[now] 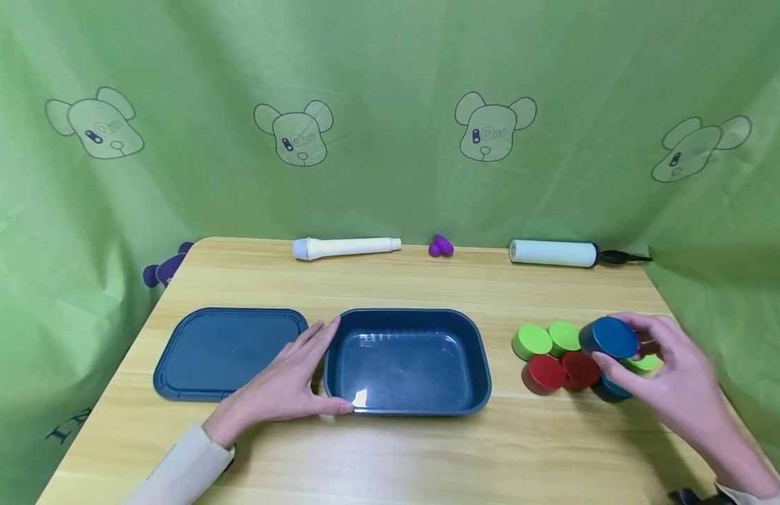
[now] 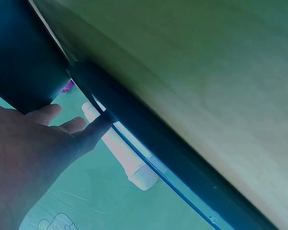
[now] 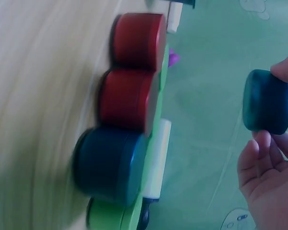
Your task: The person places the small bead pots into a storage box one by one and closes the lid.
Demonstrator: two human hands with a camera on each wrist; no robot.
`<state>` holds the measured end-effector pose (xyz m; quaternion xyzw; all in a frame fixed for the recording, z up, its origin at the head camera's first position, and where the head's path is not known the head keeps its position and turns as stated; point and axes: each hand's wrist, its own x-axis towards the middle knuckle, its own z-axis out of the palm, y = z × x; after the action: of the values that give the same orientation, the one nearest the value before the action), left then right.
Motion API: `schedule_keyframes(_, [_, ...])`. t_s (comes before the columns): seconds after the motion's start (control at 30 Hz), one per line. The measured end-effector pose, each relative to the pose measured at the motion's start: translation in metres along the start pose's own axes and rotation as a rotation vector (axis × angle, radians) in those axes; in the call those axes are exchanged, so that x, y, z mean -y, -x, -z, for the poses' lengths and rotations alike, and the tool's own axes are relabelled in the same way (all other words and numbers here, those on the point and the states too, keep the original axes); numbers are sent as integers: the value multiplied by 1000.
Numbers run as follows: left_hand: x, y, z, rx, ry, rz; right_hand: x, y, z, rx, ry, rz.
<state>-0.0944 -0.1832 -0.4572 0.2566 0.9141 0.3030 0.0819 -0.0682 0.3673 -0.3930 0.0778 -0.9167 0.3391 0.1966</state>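
My right hand (image 1: 677,375) pinches a round blue tin (image 1: 611,338) between thumb and fingers, raised above the other tins. In the right wrist view this blue tin (image 3: 269,101) is apart from the group. Below it on the table are another blue tin (image 1: 611,390), two red tins (image 1: 544,374) and several green tins (image 1: 532,341), clustered together. My left hand (image 1: 285,389) rests at the left side of a dark blue rectangular box (image 1: 475,351), thumb at its near-left corner, fingers extended along the left rim. Nothing lies inside the box.
A flat dark blue lid (image 1: 229,354) lies left of the box, partly behind my left hand. Along the table's back edge are a white microphone (image 1: 348,247), a small purple object (image 1: 440,246) and a pale hand pump (image 1: 553,253). A green curtain (image 1: 390,189) hangs behind.
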Motion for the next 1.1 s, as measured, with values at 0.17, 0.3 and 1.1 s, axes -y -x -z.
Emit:
schedule_keyframes(0.17, [0,0,0,1,2,1,14,-4,-7,70,-5,-34])
schedule_keyframes(0.3, [0,0,0,8,7,5,24,-7,-16,94,-1,-15])
schedule_keyframes(1.1, [0,-1,1,18,17,15,80,-29,-73,222,-43,107])
